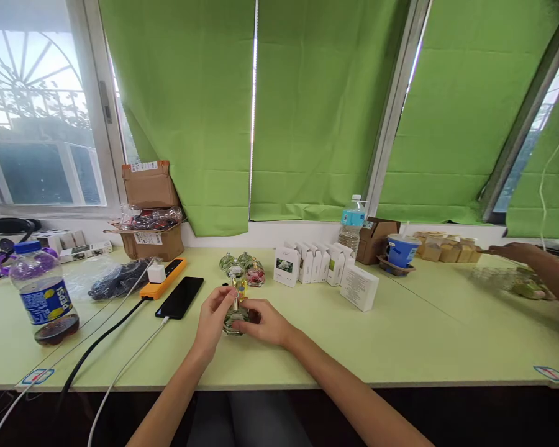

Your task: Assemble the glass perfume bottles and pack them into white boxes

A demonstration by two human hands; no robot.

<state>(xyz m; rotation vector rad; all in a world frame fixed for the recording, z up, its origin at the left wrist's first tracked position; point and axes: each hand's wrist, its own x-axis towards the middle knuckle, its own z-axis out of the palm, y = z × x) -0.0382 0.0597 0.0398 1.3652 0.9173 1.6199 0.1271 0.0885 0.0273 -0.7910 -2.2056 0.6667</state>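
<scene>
The left hand pinches the slim top of a small glass bottle while the right hand closes round its body, the two nearly meeting. I see the bottle toward the front of the pale green table, just before a cluster of similar bottles. A black phone lies left; white boxes stand right.

Clear glass bottle; silvery top; upright on tabletop
</scene>
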